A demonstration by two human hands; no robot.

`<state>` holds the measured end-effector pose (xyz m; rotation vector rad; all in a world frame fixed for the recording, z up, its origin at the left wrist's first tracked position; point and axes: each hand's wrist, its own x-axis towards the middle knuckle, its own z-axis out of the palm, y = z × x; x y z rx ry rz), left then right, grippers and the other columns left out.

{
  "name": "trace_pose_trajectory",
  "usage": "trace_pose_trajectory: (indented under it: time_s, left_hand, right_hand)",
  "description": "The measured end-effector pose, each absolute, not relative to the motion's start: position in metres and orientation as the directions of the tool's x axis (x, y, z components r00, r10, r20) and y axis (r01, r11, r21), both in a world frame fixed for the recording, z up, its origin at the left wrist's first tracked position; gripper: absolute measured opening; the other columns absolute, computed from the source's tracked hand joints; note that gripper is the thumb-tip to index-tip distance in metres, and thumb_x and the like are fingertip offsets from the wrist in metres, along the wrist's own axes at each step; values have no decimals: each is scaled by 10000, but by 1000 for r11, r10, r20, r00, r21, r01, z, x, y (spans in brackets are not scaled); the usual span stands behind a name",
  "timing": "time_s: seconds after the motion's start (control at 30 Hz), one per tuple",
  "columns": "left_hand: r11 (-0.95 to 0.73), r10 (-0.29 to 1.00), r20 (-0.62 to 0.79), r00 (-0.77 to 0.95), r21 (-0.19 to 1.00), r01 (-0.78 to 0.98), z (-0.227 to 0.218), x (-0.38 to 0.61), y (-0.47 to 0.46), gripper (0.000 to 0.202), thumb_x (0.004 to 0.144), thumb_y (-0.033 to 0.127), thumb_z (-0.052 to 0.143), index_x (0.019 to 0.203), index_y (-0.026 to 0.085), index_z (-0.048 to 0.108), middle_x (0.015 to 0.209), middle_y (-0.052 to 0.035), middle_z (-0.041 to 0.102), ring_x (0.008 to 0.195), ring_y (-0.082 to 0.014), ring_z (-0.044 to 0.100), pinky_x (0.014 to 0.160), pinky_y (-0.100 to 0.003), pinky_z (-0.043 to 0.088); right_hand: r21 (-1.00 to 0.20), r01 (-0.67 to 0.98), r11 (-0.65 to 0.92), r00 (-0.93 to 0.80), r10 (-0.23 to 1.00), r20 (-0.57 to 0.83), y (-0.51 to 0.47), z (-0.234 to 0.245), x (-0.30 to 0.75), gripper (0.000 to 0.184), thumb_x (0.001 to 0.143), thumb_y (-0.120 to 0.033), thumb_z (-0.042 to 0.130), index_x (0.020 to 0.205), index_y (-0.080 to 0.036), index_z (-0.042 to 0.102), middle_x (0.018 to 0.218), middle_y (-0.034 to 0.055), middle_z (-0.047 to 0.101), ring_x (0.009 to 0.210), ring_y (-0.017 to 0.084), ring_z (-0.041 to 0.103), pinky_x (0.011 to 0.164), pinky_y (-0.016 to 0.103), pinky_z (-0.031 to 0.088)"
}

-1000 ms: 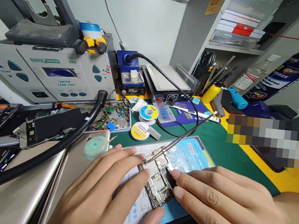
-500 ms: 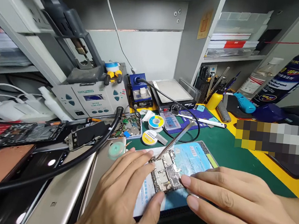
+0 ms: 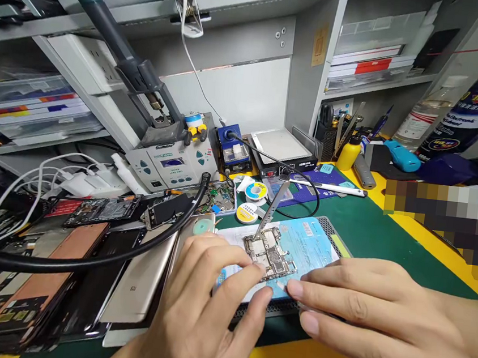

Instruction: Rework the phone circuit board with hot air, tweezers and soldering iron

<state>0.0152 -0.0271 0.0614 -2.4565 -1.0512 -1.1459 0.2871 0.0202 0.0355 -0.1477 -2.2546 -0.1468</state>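
Observation:
A phone logic board [image 3: 274, 254] lies on a blue-and-white printed packet [image 3: 309, 240]. My left hand [image 3: 209, 295] is curved beside it, thumb and index finger apart; the index fingertip is at the board's lower left edge, and I cannot tell whether it touches. My right hand [image 3: 362, 306] has its fingers stretched out, with the tips at the packet's lower right, close to the board's corner. A thin metal strip [image 3: 270, 211] slants up from the board's upper left part; neither hand is on it. Anything beneath the right fingers is hidden.
A thick black hose [image 3: 165, 234] arcs across the left, over several phones [image 3: 139, 276]. Behind stand a grey rework station [image 3: 172, 166], a hot plate [image 3: 282, 152] and solder spools [image 3: 256, 191]. A white pen-like tool [image 3: 327, 186] lies on the green mat [image 3: 387, 234].
The camera view has shifted, showing more shelf and phones. My left fingers have drawn back from the board's left side towards its lower edge. The right hand stays nearly in place.

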Motion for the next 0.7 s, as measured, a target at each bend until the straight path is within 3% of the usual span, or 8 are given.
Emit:
trace_pose_trajectory:
  time_s: [0.13, 0.27, 0.37, 0.5, 0.57, 0.63, 0.7]
  left_hand:
    - [-712, 442, 765, 469, -19, 702, 67, 24, -26, 193, 908, 86, 790, 1087, 147, 750, 971, -64, 748, 978, -206, 658, 935, -421, 597]
    - [-717, 370, 755, 541, -138, 683, 64, 24, -26, 186, 892, 73, 793, 1059, 151, 770, 944, -39, 775, 971, -213, 647, 991, -450, 542]
    - [-724, 313, 762, 567, -195, 661, 57, 20, -28, 183, 914, 43, 721, 1067, 132, 766, 961, -44, 787, 1014, -222, 622, 1034, -477, 495]
    - [-729, 301, 730, 614, -240, 642, 52, 16, -29, 187, 945, 49, 688, 1095, 114, 778, 956, -31, 819, 1027, -218, 625, 1015, -475, 458]
    - [-719, 315, 732, 605, -232, 655, 55, 14, -28, 185, 942, 25, 683, 1074, 114, 777, 937, -30, 824, 1016, -219, 636, 982, -468, 461]
    - [-712, 360, 729, 581, -188, 677, 61, 10, -27, 198, 913, -10, 712, 1043, 127, 773, 915, -26, 820, 965, -209, 663, 930, -442, 498]
    - [-704, 432, 727, 534, -99, 704, 66, 2, -32, 233, 886, -51, 729, 998, 149, 765, 871, -20, 794, 869, -183, 681, 837, -395, 545]
  right_hand:
    - [98, 123, 988, -627, 1, 779, 24, 32, 287, 380, 1131, -178, 466, 1117, -143, 844, 1257, 131, 868, 1047, 180, 839, 771, 267, 710]
    - [130, 130, 983, -613, -24, 789, 25, 31, 287, 342, 1118, -181, 510, 1098, -166, 850, 1309, 111, 856, 1040, 168, 844, 753, 256, 713]
    - [103, 89, 991, -600, -29, 800, 26, 39, 287, 342, 1141, -166, 487, 1106, -134, 825, 1241, 127, 878, 997, 168, 856, 741, 251, 703]
    - [-118, 17, 993, -691, 97, 717, 25, 55, 284, 229, 1140, -133, 549, 1161, -100, 775, 1173, 148, 891, 966, 144, 865, 835, 212, 687]
    - [-254, -15, 967, -648, 184, 739, 24, 59, 281, 166, 1105, -112, 607, 1142, -101, 768, 1127, 171, 895, 879, 138, 870, 782, 195, 682]
    - [-359, -52, 932, -589, 262, 764, 23, 59, 280, 147, 1037, -49, 664, 1118, -99, 775, 1080, 173, 899, 828, 140, 871, 743, 181, 678]
    - [-445, -70, 893, -553, 336, 763, 23, 57, 279, 208, 966, 16, 709, 1114, -106, 789, 1070, 152, 904, 894, 153, 882, 818, 176, 686]
